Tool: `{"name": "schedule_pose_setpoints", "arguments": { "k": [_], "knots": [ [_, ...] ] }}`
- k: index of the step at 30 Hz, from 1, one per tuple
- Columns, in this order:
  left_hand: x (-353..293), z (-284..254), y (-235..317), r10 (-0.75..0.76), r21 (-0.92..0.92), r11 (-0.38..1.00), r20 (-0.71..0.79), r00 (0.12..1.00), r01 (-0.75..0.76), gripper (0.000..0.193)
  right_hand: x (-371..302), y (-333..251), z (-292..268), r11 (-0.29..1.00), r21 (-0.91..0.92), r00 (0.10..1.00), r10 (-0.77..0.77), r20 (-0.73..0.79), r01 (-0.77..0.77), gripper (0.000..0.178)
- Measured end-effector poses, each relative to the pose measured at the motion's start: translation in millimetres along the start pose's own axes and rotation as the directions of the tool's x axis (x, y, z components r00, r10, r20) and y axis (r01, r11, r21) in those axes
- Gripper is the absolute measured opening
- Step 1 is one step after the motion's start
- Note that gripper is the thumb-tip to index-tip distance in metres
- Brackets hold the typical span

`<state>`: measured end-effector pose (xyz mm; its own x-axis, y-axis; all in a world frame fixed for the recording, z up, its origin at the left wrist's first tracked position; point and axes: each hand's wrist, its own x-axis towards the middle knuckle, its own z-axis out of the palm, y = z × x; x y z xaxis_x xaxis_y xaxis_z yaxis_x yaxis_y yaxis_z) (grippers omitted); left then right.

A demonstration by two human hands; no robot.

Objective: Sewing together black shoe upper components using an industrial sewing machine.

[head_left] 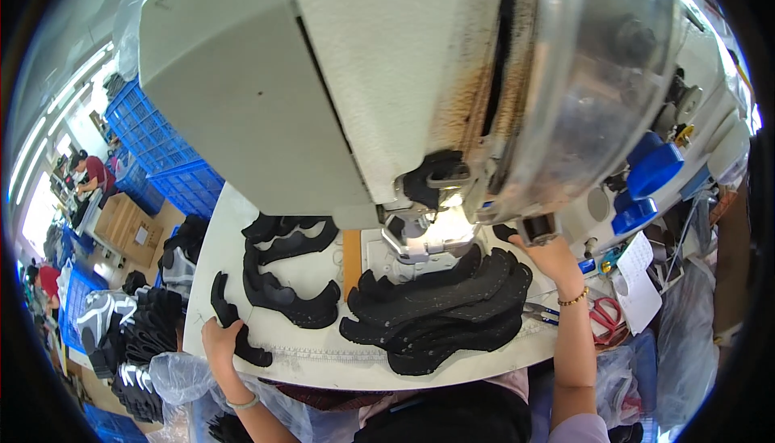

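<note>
At the table's left edge, my left hand (220,344) pinches a black curved shoe-collar piece (226,307), which lies on the white table (295,351). My right hand (555,264) reaches to the right side of the sewing machine (323,79); its thumb and fingers close on the end of a black piece (505,232), partly hidden by the machine head. In front of the lit needle area (432,237) a fanned pile of stitched black pieces (444,306) lies flat. More black curved pieces (295,306) rest left of a wooden strip (352,261).
Pliers (541,312) and red-handled scissors (607,319) lie by my right forearm, near a paper sheet (638,281). Blue crates (153,132), a cardboard box (127,229) and stacked shoe parts (145,322) stand left. A person (95,175) works in the background.
</note>
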<state>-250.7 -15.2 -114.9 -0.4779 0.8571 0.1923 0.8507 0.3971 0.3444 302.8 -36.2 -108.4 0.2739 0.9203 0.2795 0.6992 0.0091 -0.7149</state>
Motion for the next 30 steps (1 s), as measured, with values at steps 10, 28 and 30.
{"name": "schedule_pose_setpoints", "arguments": {
  "k": [10,28,30],
  "knots": [
    [3.7,9.6,-14.1,0.038,-0.235,0.969,-0.164,0.986,-0.076,0.026,7.3,12.2,5.9,0.988,-0.109,0.993,-0.105,0.05,0.11,0.045],
    [-129.9,-8.7,225.7,0.715,-0.812,0.068,0.445,0.539,0.58,0.027,1.5,-23.3,-23.8,0.987,0.096,0.973,0.105,0.207,-0.127,0.013],
    [-133.7,-3.6,228.9,0.737,-0.842,0.068,0.404,0.541,0.535,0.032,1.4,-31.7,-28.5,0.968,0.138,0.947,0.168,0.274,-0.212,0.013]
  ]
}}
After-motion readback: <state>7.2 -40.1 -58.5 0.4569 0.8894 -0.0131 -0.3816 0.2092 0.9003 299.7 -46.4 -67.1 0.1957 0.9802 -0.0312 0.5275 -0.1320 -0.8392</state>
